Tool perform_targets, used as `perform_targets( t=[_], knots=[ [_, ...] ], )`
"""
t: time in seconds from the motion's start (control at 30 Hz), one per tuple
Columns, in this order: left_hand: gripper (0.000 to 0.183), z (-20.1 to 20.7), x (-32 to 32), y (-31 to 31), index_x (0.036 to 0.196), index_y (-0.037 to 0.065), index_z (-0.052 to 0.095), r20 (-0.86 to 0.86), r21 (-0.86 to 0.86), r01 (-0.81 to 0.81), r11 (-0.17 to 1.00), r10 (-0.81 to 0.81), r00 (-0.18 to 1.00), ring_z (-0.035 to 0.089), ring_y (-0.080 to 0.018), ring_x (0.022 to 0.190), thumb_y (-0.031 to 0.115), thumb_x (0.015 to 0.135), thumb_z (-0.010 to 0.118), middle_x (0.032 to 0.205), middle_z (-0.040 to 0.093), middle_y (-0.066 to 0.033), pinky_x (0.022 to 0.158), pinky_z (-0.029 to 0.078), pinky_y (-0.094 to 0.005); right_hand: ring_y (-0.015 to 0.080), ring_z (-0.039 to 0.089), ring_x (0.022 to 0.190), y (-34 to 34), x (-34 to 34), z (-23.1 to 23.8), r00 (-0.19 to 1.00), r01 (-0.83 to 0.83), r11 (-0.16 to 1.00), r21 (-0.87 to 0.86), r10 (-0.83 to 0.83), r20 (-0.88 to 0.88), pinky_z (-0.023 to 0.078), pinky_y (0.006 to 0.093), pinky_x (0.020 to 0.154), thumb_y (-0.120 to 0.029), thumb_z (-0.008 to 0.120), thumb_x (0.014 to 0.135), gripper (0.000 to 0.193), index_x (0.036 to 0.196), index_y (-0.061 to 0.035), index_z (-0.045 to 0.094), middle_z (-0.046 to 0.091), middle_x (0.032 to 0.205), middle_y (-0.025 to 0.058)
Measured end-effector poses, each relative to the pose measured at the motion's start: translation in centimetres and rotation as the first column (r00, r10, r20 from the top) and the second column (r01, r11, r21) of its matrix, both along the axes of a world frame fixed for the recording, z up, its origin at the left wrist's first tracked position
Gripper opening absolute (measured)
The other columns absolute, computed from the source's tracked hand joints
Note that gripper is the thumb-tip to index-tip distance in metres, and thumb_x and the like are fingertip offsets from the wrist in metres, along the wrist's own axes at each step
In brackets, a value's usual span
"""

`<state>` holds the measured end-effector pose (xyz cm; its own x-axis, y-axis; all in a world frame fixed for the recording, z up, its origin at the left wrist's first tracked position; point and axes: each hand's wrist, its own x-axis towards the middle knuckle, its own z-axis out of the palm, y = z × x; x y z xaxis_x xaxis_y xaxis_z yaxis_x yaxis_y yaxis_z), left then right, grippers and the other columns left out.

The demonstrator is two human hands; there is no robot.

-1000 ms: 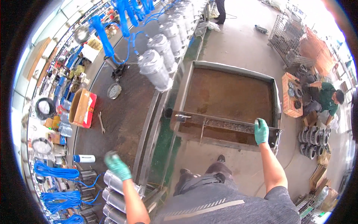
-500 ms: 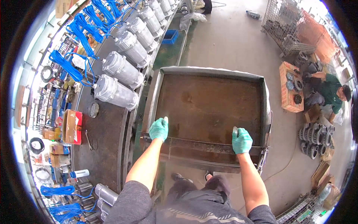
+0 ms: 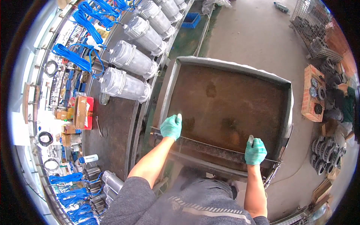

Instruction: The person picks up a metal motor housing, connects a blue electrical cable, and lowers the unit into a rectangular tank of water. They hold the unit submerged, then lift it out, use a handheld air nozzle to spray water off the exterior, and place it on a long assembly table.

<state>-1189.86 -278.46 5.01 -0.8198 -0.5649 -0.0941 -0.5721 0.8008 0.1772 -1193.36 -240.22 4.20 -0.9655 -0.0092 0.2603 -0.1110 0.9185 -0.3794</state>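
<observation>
My left hand (image 3: 171,127), in a green glove, is closed around a thin metal bar (image 3: 213,145) at the near side of a shallow metal tray (image 3: 228,97). Its thumb points forward. Closed on the same bar farther right is my right hand (image 3: 255,151), also green-gloved, with the thumb up. The tray is wide, with a raised grey rim and a brown, stained floor that holds nothing. Whatever carries the tray from below is hidden.
Along the left runs a dark bench (image 3: 112,123) bearing several grey motors (image 3: 125,84) with coiled blue cables (image 3: 73,58). A blue bin (image 3: 191,20) lies ahead. At right are an orange crate (image 3: 313,93), a wire cage (image 3: 311,26), stacked metal rings (image 3: 327,154) and another person (image 3: 348,105).
The view has turned, and the tray with both hands now sits farther right and tilted in it. Both hands keep their hold on the bar. Motors and bench have shifted slightly right.
</observation>
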Motion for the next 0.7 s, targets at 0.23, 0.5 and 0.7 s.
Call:
perform_targets(
  t=[0.23,0.5,0.7],
  knots=[
    [0.05,-0.6,-2.1,0.4,0.084,0.011,0.066,-0.081,0.001,-0.001,1.0,0.001,0.997,0.065,-0.0424,0.084,0.051,0.102,0.044,0.086,0.069,-0.018,0.073,0.049,-0.0539,0.0314,0.055,0.052,0.6,-3.5,-0.3,0.997,0.0,1.0,0.021,0.001,-0.074,0.044,0.0407,0.049,-0.035,0.061,0.1,0.045,0.064,-0.0108,0.05,0.054,0.062,0.0113],
    [0.058,0.5,-7.8,0.9,0.088,0.012,0.07,0.062,0.027,-0.048,0.998,0.046,0.997,0.068,-0.0413,0.09,0.059,0.101,0.038,0.093,0.072,-0.0188,0.08,0.052,-0.0531,0.0352,0.058,0.052,0.9,-8.8,-0.9,0.995,0.034,0.997,0.066,-0.027,-0.101,0.047,0.0437,0.049,-0.044,0.057,0.101,0.05,0.063,-0.0111,0.053,0.059,0.063,0.0148],
    [0.059,1.6,-13.6,1.2,0.1,0.014,0.073,0.178,0.059,-0.05,0.997,0.039,0.983,0.068,-0.0384,0.102,0.061,0.1,0.039,0.104,0.072,-0.018,0.089,0.052,-0.0499,0.0354,0.061,0.053,0.9,-13.9,-1.2,0.993,0.057,0.989,0.138,-0.041,-0.113,0.048,0.0447,0.05,-0.048,0.055,0.101,0.052,0.064,-0.0127,0.054,0.061,0.063,0.0139]
  ],
)
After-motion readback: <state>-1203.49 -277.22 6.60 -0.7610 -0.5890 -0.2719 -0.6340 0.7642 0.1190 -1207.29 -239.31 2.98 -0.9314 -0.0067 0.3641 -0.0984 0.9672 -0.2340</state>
